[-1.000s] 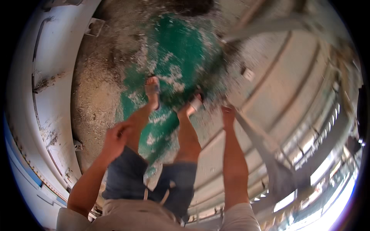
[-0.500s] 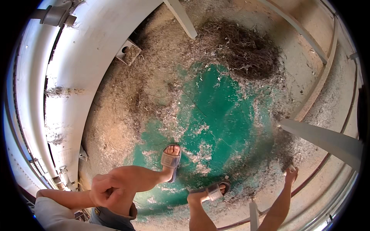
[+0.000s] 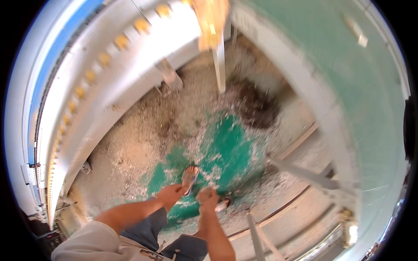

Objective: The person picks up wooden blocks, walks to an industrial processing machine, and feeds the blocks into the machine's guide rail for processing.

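Above a green floor [image 3: 230, 148] littered with pale shavings, both hands hang empty: left hand [image 3: 171, 194] with fingers loosely curled, right hand [image 3: 207, 199] closed in a fist. Sandalled foot [image 3: 189, 177] just beyond left hand. White machine frame [image 3: 130, 65] to the left.

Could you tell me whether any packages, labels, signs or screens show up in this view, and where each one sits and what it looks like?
Label or tag: small pale rectangle, upper right, on the green curved panel; blurred.
Possible yellow tag: top centre, hanging above the white post; too blurred to be sure.
No packages or screens in view; neither the left hand nor the right hand holds any.
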`<action>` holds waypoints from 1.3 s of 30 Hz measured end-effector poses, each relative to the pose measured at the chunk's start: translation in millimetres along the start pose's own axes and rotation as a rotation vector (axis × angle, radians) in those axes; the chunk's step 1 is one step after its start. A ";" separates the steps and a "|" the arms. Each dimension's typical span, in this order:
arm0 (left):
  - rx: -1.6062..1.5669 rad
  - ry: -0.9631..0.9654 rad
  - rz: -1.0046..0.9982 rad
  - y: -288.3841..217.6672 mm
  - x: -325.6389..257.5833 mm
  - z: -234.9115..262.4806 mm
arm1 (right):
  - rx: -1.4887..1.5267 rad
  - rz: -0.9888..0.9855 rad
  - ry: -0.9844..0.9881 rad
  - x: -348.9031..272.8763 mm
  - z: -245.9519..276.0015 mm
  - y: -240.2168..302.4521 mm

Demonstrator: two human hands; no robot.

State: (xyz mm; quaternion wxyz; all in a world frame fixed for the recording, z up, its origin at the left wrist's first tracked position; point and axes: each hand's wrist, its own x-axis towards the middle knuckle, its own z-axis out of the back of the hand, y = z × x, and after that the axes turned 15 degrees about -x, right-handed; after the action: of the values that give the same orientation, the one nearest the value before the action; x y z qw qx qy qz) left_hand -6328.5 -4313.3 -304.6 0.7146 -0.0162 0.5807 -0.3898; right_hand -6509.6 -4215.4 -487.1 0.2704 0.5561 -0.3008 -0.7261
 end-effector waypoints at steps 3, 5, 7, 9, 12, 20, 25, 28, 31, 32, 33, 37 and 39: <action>-0.502 0.146 0.463 11.5 -5.6 34.4 | -0.534 0.291 0.225 -79.2 31.6 182.1; -0.817 0.542 0.438 -45.0 -66.4 79.3 | -0.699 0.574 0.199 -125.1 33.2 266.5; -0.968 0.827 0.320 -78.0 -118.3 120.2 | -0.769 0.676 0.337 -168.1 40.0 354.7; -0.967 0.954 0.153 -104.2 -134.6 140.0 | -0.833 0.716 0.414 -195.8 53.2 431.4; -1.066 0.795 -0.142 -156.4 -157.2 170.4 | -0.904 0.860 0.472 -201.8 57.3 537.5; -1.340 0.615 -0.195 -224.2 -170.6 255.2 | -0.794 0.900 0.559 -113.6 35.9 728.8; -1.495 0.589 -0.351 -195.8 -165.0 282.8 | -0.670 0.725 0.321 75.6 18.5 899.1; -1.603 0.320 -0.334 -221.0 -196.9 304.0 | -0.798 1.050 0.083 240.3 10.9 1002.0; -1.725 0.039 -0.334 -239.6 -197.9 299.9 | -1.084 1.275 -0.238 385.0 -11.5 1108.6; -1.774 -0.029 -0.330 -246.9 -201.2 294.8 | -1.169 1.261 -0.268 408.2 -33.2 1140.5; -1.831 -0.104 -0.298 -254.0 -211.7 284.5 | -1.270 1.232 -0.276 425.2 -53.3 1155.9; -1.863 -0.237 -0.164 -289.4 -211.8 260.7 | -1.444 1.173 -0.255 472.9 -93.9 1210.4; -1.875 -0.230 -0.139 -307.4 -203.6 259.2 | -1.495 1.146 -0.221 495.2 -89.5 1216.4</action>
State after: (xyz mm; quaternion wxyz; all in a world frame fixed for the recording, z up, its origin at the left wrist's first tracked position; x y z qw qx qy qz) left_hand -6280.1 -4521.3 92.3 0.4385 -0.6565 0.5810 0.1979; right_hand -6468.7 -5406.2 72.7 0.8418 -0.0653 -0.0091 -0.5358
